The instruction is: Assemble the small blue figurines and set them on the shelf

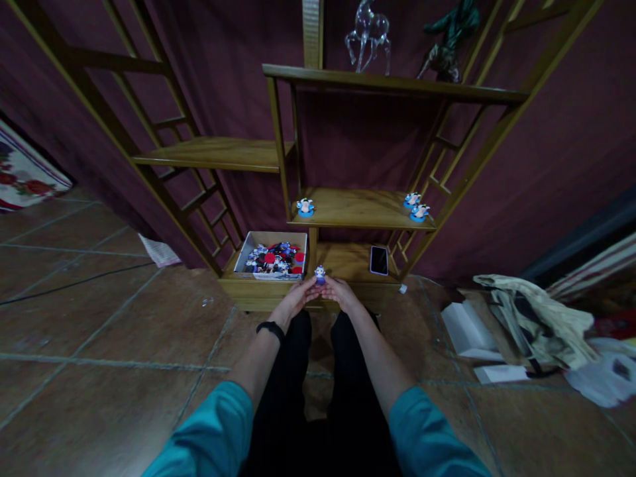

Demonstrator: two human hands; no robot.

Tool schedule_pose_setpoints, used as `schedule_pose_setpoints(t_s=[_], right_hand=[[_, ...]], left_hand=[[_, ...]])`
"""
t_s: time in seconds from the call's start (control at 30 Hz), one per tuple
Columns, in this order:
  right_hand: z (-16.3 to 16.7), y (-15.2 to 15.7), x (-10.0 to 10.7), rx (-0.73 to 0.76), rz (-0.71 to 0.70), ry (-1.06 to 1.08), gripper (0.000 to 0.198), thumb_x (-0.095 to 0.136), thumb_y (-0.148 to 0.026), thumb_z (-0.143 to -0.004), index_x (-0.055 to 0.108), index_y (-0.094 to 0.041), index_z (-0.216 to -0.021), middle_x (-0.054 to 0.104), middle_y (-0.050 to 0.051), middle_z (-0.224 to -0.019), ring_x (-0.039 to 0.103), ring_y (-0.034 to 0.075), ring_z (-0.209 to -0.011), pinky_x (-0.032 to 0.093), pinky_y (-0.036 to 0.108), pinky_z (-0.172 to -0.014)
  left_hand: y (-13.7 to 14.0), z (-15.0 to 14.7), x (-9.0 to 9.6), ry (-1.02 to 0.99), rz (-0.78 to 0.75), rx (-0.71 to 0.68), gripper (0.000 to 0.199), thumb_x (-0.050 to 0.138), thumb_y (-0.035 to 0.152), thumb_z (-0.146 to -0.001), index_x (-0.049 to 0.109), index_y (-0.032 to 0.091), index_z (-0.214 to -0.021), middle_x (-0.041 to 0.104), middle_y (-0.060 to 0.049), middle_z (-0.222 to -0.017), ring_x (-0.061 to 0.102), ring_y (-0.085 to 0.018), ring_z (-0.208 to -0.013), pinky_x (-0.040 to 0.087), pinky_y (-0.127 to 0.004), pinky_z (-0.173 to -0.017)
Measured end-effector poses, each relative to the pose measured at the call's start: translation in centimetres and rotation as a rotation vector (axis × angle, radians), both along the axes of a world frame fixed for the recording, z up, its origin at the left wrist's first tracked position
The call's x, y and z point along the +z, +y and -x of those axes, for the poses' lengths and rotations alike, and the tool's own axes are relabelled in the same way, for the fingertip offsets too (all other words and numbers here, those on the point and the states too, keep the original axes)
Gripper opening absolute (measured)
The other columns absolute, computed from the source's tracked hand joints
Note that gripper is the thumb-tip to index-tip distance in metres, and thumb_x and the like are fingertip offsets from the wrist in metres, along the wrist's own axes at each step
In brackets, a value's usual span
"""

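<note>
Between my two hands I hold a small purple-and-white figurine point(320, 273) upright, in front of the low shelf. My left hand point(299, 295) closes its fingertips on the figurine's base from the left. From the other side my right hand point(340, 292) pinches the same base. Just beyond my left hand stands an open cardboard box point(239, 263) filled with several small figurines and red discs. On the shelf board above sit a blue-based figurine point(305, 208) at the left and two similar figurines point(419, 212) at the right end.
A phone point(379, 260) lies on the bottom shelf point(342, 258) to the right. Higher up stand a glass horse point(368, 36) and a dark green statue point(447, 43). On the floor at right are a white box point(470, 331), cloth point(551, 318) and a plastic bag point(603, 374).
</note>
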State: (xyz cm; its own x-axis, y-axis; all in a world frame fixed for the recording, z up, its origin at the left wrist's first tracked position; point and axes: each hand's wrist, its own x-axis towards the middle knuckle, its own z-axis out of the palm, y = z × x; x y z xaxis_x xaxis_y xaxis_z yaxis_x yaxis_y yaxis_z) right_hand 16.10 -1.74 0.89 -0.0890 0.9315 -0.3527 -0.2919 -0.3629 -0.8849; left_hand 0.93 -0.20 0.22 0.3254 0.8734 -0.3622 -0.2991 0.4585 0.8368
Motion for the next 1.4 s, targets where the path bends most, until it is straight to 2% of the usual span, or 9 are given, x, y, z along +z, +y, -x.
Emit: schedule_pose_setpoints(t_s=[0.4, 0.57, 0.8, 1.03, 1.4], right_hand=[[0.0, 0.2, -0.3, -0.029, -0.001, 0.071, 0.011, 0.06, -0.024, -0.079, 0.065, -0.014, -0.079, 0.07, 0.005, -0.069, 0.063, 0.011, -0.061, 0.053, 0.024, -0.065], [0.0, 0.1, -0.3, -0.041, -0.014, 0.098, 0.008, 0.063, -0.022, -0.076, 0.065, -0.015, -0.079, 0.069, 0.005, -0.068, 0.065, 0.013, -0.064, 0.053, 0.026, -0.067], [-0.1, 0.1, 0.0, -0.069, 0.002, 0.088, 0.011, 0.068, -0.02, -0.072, 0.064, -0.016, -0.081, 0.069, 0.004, -0.07, 0.064, 0.013, -0.064, 0.054, 0.028, -0.069], [0.0, 0.3, -0.6, -0.087, 0.007, 0.068, 0.016, 0.069, -0.017, -0.07, 0.062, -0.017, -0.085, 0.067, 0.002, -0.067, 0.061, 0.011, -0.06, 0.053, 0.028, -0.069], [-0.1, 0.4, -1.1, -0.056, -0.03, 0.067, 0.021, 0.072, -0.02, -0.064, 0.063, -0.018, -0.082, 0.066, 0.0, -0.07, 0.059, 0.009, -0.059, 0.052, 0.027, -0.069]], left_hand=[[-0.1, 0.1, -0.2, -0.033, -0.035, -0.014, 0.023, 0.074, 0.025, -0.067, 0.068, 0.012, -0.085, 0.07, -0.01, -0.087, 0.064, -0.014, -0.079, 0.045, -0.025, -0.076], [-0.1, 0.1, -0.4, -0.045, -0.053, -0.015, 0.017, 0.074, 0.019, -0.067, 0.068, 0.012, -0.081, 0.069, -0.008, -0.079, 0.063, -0.012, -0.071, 0.047, -0.024, -0.072], [0.1, 0.2, -0.7, -0.071, -0.075, -0.007, 0.024, 0.074, 0.013, -0.065, 0.069, 0.013, -0.089, 0.069, -0.007, -0.084, 0.063, -0.011, -0.072, 0.048, -0.023, -0.073], [0.1, 0.2, -0.7, -0.049, -0.067, 0.023, 0.034, 0.074, 0.007, -0.062, 0.068, 0.014, -0.094, 0.07, -0.007, -0.088, 0.064, -0.012, -0.076, 0.048, -0.024, -0.074], [0.1, 0.2, -1.0, -0.064, -0.053, 0.055, 0.033, 0.071, 0.005, -0.065, 0.068, 0.015, -0.097, 0.07, -0.007, -0.088, 0.063, -0.011, -0.073, 0.048, -0.022, -0.072]])
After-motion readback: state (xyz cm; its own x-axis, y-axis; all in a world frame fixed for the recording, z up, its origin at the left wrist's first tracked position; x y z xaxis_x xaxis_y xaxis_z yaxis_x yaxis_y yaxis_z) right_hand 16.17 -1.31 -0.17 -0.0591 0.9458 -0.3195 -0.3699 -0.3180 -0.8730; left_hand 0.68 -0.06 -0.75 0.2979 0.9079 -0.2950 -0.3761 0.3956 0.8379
